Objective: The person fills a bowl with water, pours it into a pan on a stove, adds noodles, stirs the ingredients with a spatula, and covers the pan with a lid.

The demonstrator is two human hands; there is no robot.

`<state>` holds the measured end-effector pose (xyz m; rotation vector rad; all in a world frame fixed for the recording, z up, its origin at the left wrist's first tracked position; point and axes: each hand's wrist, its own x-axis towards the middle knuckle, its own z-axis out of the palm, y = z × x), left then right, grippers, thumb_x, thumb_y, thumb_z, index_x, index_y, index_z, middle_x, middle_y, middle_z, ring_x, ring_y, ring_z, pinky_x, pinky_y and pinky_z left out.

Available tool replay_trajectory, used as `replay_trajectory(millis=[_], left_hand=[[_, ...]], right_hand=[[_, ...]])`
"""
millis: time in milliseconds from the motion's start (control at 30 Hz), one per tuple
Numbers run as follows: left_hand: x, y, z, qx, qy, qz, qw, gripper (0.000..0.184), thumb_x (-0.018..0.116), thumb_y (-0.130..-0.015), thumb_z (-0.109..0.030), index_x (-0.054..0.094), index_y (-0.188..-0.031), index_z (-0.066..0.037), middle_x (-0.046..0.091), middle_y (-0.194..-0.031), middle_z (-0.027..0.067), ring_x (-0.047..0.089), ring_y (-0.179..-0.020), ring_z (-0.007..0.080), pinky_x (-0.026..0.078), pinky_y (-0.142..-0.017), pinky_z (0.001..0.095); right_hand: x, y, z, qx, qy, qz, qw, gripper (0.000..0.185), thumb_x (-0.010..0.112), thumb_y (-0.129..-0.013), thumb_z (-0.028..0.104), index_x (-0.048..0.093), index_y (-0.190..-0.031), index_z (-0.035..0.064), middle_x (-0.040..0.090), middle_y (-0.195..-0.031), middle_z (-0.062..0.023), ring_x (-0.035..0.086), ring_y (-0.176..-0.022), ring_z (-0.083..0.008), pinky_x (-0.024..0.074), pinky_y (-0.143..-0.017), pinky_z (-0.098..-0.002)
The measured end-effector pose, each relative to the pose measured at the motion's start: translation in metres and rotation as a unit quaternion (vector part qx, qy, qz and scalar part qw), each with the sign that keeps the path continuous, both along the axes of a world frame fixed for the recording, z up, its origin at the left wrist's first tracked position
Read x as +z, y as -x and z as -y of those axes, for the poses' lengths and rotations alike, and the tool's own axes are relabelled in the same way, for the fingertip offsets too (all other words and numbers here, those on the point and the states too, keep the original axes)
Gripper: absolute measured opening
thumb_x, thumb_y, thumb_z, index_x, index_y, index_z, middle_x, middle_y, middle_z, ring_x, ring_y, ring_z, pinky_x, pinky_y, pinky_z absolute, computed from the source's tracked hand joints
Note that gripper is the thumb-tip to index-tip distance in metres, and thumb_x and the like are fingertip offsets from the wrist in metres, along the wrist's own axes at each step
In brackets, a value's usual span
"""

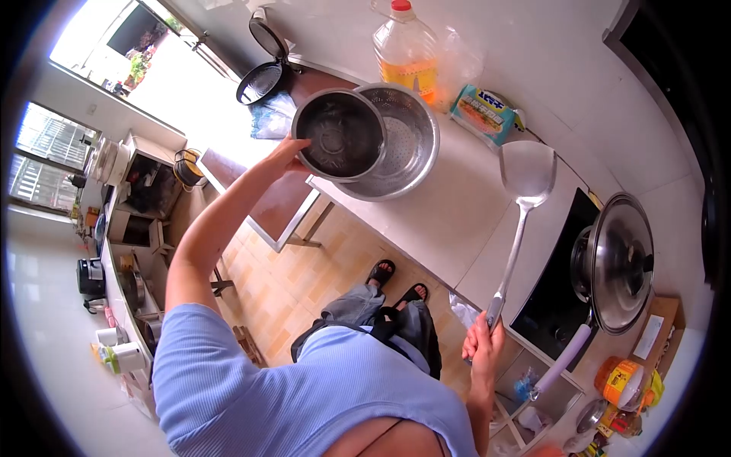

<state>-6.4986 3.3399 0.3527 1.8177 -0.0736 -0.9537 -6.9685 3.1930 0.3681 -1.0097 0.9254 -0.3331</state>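
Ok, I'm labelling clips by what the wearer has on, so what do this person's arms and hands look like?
Both the left hand and the right hand are bare, with no gloves or watch visible. The left sleeve is short, light blue and finely ribbed, ending above the elbow. The right sleeve is hard to make out.

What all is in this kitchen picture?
Bowl: 1, silver, upper middle
Colander: 1, silver, behind bowl
Spatula: 1, silver, centre right
Counter: 1, pale, middle
Stove: 1, black, on counter
Pan: 1, lilac handle, on stove
Lid: 1, silver, on pan
Jug: 1, clear, top
Packet: 1, green, beside jug
Griddle: 1, black, upper left
Floor: 1, tan, below
Clutter: many, mixed, both edges
Shirt: 1, blue, lower middle
Sandals: 2, black, on floor
Left hand: 1, bare, bowl's rim
Right hand: 1, bare, spatula's handle
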Motion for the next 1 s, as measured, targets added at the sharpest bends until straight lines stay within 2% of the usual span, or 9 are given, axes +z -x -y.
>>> replay_trajectory(millis=[67,133,300,400,567,633,733,867,1000], left_hand=[[-0.035,-0.033,-0.012,0.003,0.026,0.008,1.0,0.035,0.045,-0.086,-0.018,0.037,-0.115,-0.001,0.056,-0.097,0.0192,0.061,-0.076,0.0298,0.054,-0.065,0.0391],[-0.084,-0.061,-0.016,0.076,0.096,-0.1,0.987,0.035,0.049,-0.085,-0.018,0.039,-0.112,0.002,0.056,-0.099,0.0176,0.061,-0.079,0.0276,0.053,-0.069,0.0402],[-0.112,-0.034,0.023,0.039,0.236,-0.254,0.937,0.03,0.053,-0.083,-0.019,0.048,-0.104,0.002,0.059,-0.097,0.0123,0.06,-0.084,0.0222,0.048,-0.083,0.0379],[-0.11,-0.032,0.032,0.056,0.166,-0.315,0.933,0.031,0.051,-0.083,-0.019,0.046,-0.106,0.002,0.058,-0.096,0.0137,0.059,-0.085,0.0243,0.048,-0.082,0.0394],[-0.077,-0.061,0.024,-0.009,0.019,-0.28,0.96,0.037,0.048,-0.077,-0.016,0.041,-0.104,0.008,0.057,-0.088,0.0218,0.061,-0.073,0.0345,0.055,-0.064,0.0372],[-0.016,-0.042,0.032,-0.053,-0.016,-0.127,0.99,0.039,0.049,-0.076,-0.015,0.039,-0.105,0.008,0.057,-0.088,0.0221,0.061,-0.071,0.034,0.055,-0.06,0.037],[0.015,-0.032,0.043,-0.076,-0.065,0.085,0.991,0.047,0.048,-0.075,-0.012,0.028,-0.116,0.001,0.054,-0.096,0.0242,0.061,-0.073,0.0353,0.055,-0.055,0.0372],[0.011,-0.024,0.059,-0.133,-0.118,0.361,0.916,0.059,0.046,-0.076,-0.008,0.015,-0.126,-0.006,0.045,-0.105,0.0305,0.058,-0.081,0.0404,0.056,-0.053,0.0357],[0.005,-0.002,0.068,-0.109,-0.148,0.486,0.854,0.064,0.05,-0.076,-0.009,0.014,-0.128,-0.009,0.046,-0.104,0.0275,0.055,-0.083,0.0439,0.051,-0.065,0.0435]], right_hand=[[0.002,-0.006,-0.003,-0.008,0.001,-0.012,1.0,0.015,0.045,-0.089,0.021,0.041,-0.087,0.0063,0.033,-0.053,0.0021,0.029,-0.039,-0.0037,0.0298,-0.034,-0.019],[0.006,-0.016,-0.007,-0.015,-0.001,-0.024,1.0,0.015,0.045,-0.089,0.021,0.041,-0.087,0.0061,0.033,-0.053,0.002,0.029,-0.038,-0.0038,0.0302,-0.034,-0.0191],[0.014,-0.031,-0.016,-0.021,0.019,-0.045,0.999,0.02,0.048,-0.088,0.026,0.04,-0.084,0.008,0.031,-0.053,0.0029,0.03,-0.038,-0.0036,0.0281,-0.034,-0.0184],[0.015,-0.033,-0.02,-0.027,0.017,-0.055,0.998,0.02,0.048,-0.088,0.026,0.04,-0.085,0.0078,0.032,-0.053,0.0026,0.03,-0.039,-0.0038,0.0283,-0.034,-0.0186],[0.015,-0.04,-0.022,-0.032,0.015,-0.05,0.998,0.02,0.047,-0.088,0.027,0.041,-0.083,0.0082,0.031,-0.053,0.0028,0.03,-0.038,-0.0037,0.0285,-0.034,-0.0187],[0.015,-0.043,-0.024,-0.029,0.016,-0.04,0.999,0.021,0.047,-0.088,0.027,0.041,-0.082,0.0082,0.032,-0.053,0.0029,0.03,-0.038,-0.0035,0.0284,-0.034,-0.0186],[0.015,-0.045,-0.026,-0.028,0.034,-0.011,0.999,0.02,0.048,-0.088,0.026,0.041,-0.082,0.0082,0.032,-0.053,0.003,0.03,-0.038,-0.0034,0.0282,-0.034,-0.0184],[0.005,-0.036,-0.026,-0.022,0.053,-0.023,0.998,0.019,0.046,-0.089,0.023,0.041,-0.085,0.0051,0.033,-0.053,0.002,0.03,-0.039,-0.0037,0.0286,-0.034,-0.0189],[-0.005,-0.023,-0.031,-0.03,0.042,-0.035,0.998,0.019,0.047,-0.088,0.023,0.041,-0.085,0.0054,0.033,-0.053,0.0023,0.03,-0.038,-0.0033,0.0288,-0.034,-0.0186]])
